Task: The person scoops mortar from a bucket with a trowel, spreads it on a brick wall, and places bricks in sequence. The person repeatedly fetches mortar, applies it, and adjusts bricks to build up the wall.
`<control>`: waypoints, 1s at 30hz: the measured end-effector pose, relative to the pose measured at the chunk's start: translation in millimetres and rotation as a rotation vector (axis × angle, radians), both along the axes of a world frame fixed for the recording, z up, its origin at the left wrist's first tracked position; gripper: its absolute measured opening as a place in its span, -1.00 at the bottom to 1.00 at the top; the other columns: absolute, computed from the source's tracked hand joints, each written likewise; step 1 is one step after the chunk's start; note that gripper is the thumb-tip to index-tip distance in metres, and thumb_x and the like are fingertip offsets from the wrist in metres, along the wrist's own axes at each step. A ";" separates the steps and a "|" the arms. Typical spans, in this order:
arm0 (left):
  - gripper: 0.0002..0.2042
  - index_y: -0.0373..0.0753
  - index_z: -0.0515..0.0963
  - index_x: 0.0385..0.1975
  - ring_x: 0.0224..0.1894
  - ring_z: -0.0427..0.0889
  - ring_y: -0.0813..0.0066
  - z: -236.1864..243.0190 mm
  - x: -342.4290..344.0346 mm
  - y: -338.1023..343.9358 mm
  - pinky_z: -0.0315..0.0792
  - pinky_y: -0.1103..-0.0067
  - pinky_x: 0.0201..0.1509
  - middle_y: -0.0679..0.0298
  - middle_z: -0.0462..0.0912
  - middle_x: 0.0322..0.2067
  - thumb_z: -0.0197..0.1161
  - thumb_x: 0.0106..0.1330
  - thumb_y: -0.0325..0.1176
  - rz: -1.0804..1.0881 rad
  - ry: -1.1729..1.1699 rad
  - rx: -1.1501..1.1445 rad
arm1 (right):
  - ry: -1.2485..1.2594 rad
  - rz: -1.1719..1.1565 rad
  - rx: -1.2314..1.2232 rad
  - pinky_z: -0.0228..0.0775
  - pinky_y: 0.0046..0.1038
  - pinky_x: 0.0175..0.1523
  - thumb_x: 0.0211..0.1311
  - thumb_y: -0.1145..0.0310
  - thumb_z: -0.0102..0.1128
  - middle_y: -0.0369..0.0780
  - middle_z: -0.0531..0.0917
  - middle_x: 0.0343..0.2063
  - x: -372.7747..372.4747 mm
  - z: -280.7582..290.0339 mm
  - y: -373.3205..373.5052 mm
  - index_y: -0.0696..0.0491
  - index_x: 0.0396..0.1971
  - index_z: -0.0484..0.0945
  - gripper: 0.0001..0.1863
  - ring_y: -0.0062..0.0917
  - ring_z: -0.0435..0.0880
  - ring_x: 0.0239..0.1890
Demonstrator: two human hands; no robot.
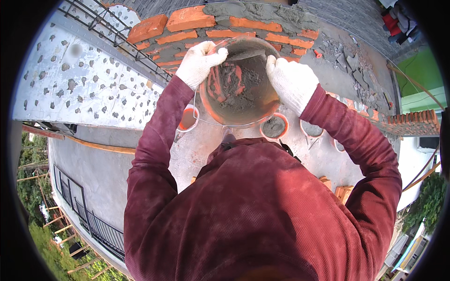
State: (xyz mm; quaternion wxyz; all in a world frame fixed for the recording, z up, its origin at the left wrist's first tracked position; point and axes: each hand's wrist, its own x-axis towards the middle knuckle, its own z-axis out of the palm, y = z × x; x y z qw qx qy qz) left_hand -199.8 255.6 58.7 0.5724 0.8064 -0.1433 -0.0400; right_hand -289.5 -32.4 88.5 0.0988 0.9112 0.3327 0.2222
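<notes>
Both my hands wear white knit gloves and grip the rim of an orange bucket (267, 96) smeared with grey mortar. The bucket is raised in front of me, its mouth tilted so that its inside shows. Wet mortar (239, 91) clings to its bottom and wall. My left hand (199, 63) is closed on the far left of the rim, thumb toward the mouth. On the right side my right hand (293, 82) holds the rim, its thumb over the edge. The thin wire handle (195, 110) hangs loose along the near side. Right behind the bucket stands a brick wall (192, 18) with fresh grey mortar.
On the floor stand more buckets: one at the left (188, 119), a mortar-filled one (274, 126), and another (311, 129) farther right. Steel rebar (117, 37) runs beside a pitted white surface (70, 79). Rubble (354, 65) lies at right; loose bricks (344, 193) lie near me.
</notes>
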 end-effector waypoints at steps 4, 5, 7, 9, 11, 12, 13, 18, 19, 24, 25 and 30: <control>-0.58 -0.13 0.32 -0.54 -0.44 0.29 0.70 5.9 -4.0 -0.7 0.26 0.61 -0.35 0.52 0.33 -0.55 0.42 0.33 -0.09 0.088 -0.025 -0.010 | 0.465 -0.113 -0.226 0.58 -0.35 -0.40 0.19 0.44 0.18 -0.16 0.61 -0.41 -22.9 -22.0 2.4 0.27 0.07 0.46 -0.56 -0.36 0.73 -0.43; -0.59 -0.13 0.33 -0.54 -0.44 0.29 0.69 3.6 -3.4 0.7 0.26 0.60 -0.35 0.51 0.33 -0.55 0.42 0.33 -0.09 0.097 -0.039 0.023 | 0.388 0.040 -0.151 0.59 -0.37 -0.40 0.21 0.44 0.16 -0.13 0.61 -0.41 -28.4 -24.2 -3.2 0.31 0.08 0.42 -0.55 -0.34 0.73 -0.43; -0.62 -0.13 0.35 -0.53 -0.43 0.28 0.71 4.6 -4.3 4.3 0.24 0.63 -0.33 0.53 0.33 -0.53 0.42 0.34 -0.14 0.104 -0.035 0.049 | 0.307 0.033 -0.053 0.59 -0.38 -0.40 0.21 0.45 0.15 -0.12 0.61 -0.41 -18.6 -19.5 -13.0 0.31 0.10 0.41 -0.54 -0.33 0.73 -0.43; -0.68 -0.11 0.39 -0.51 -0.39 0.26 0.76 13.8 -4.5 0.2 0.21 0.68 -0.29 0.56 0.34 -0.49 0.41 0.35 -0.22 0.083 0.004 0.031 | 0.095 0.039 0.039 0.58 -0.39 -0.41 0.20 0.48 0.14 -0.12 0.60 -0.41 -4.4 -10.5 -4.5 0.32 0.14 0.40 -0.51 -0.34 0.72 -0.45; -0.69 -0.12 0.40 -0.50 -0.39 0.26 0.76 14.9 -4.9 -4.7 0.22 0.68 -0.28 0.56 0.35 -0.49 0.41 0.35 -0.22 0.092 0.003 -0.019 | 0.129 -0.044 -0.027 0.58 -0.38 -0.42 0.19 0.47 0.16 -0.11 0.62 -0.42 0.1 -16.2 3.8 0.32 0.12 0.42 -0.52 -0.33 0.73 -0.45; -0.70 -0.13 0.41 -0.50 -0.39 0.27 0.76 17.0 -2.8 -4.5 0.23 0.68 -0.28 0.56 0.36 -0.49 0.41 0.35 -0.22 0.111 -0.004 -0.045 | 0.165 -0.042 -0.058 0.59 -0.37 -0.42 0.20 0.47 0.16 -0.10 0.63 -0.42 -3.9 -19.9 5.7 0.32 0.10 0.43 -0.54 -0.33 0.74 -0.45; -0.70 -0.13 0.42 -0.50 -0.40 0.27 0.75 16.6 1.1 -3.0 0.23 0.68 -0.28 0.56 0.36 -0.49 0.41 0.35 -0.21 0.108 -0.020 -0.009 | 0.259 -0.068 -0.118 0.59 -0.36 -0.41 0.20 0.48 0.16 -0.10 0.64 -0.41 -10.9 -19.7 4.0 0.31 0.08 0.44 -0.56 -0.33 0.75 -0.44; -0.55 -0.19 0.32 -0.55 -0.44 0.30 0.62 11.7 4.7 -0.9 0.28 0.55 -0.34 0.46 0.35 -0.56 0.44 0.27 -0.03 0.085 -0.079 0.104 | 0.244 -0.060 -0.037 0.61 -0.33 -0.41 0.25 0.48 0.10 -0.08 0.66 -0.40 6.7 -5.0 2.6 0.31 0.02 0.46 -0.64 -0.32 0.76 -0.41; -0.55 -0.19 0.33 -0.55 -0.44 0.32 0.61 12.5 7.2 1.8 0.30 0.52 -0.34 0.43 0.37 -0.57 0.43 0.27 -0.03 0.070 -0.090 0.153 | 0.100 0.033 -0.005 0.60 -0.33 -0.43 0.25 0.48 0.10 -0.09 0.66 -0.41 13.1 -4.8 7.0 0.28 -0.01 0.46 -0.67 -0.32 0.76 -0.43; -0.58 -0.20 0.34 -0.53 -0.41 0.28 0.66 20.1 10.7 -1.4 0.28 0.58 -0.30 0.48 0.30 -0.54 0.41 0.32 -0.09 0.084 -0.094 0.164 | 0.412 -0.025 -0.181 0.62 -0.34 -0.36 0.15 0.43 0.25 -0.11 0.68 -0.49 -11.1 -25.0 10.8 0.30 -0.16 0.52 -0.69 -0.33 0.78 -0.41; -0.57 -0.20 0.32 -0.54 -0.41 0.28 0.65 17.6 14.0 -0.7 0.28 0.58 -0.30 0.47 0.28 -0.54 0.40 0.32 -0.08 0.092 -0.137 0.253 | 0.407 -0.043 -0.185 0.61 -0.33 -0.37 0.14 0.43 0.24 -0.12 0.68 -0.50 -3.0 -22.4 7.6 0.30 -0.16 0.52 -0.69 -0.31 0.77 -0.41; -0.57 -0.24 0.41 -0.48 -0.44 0.32 0.52 39.2 14.1 -18.3 0.33 0.47 -0.31 0.34 0.34 -0.53 0.38 0.31 -0.01 -0.040 -0.125 0.387 | 0.436 -0.157 -0.292 0.67 -0.24 -0.23 0.10 0.40 0.32 -0.08 0.78 -0.35 55.3 27.3 44.8 0.21 -0.15 0.74 -0.69 -0.26 0.82 -0.27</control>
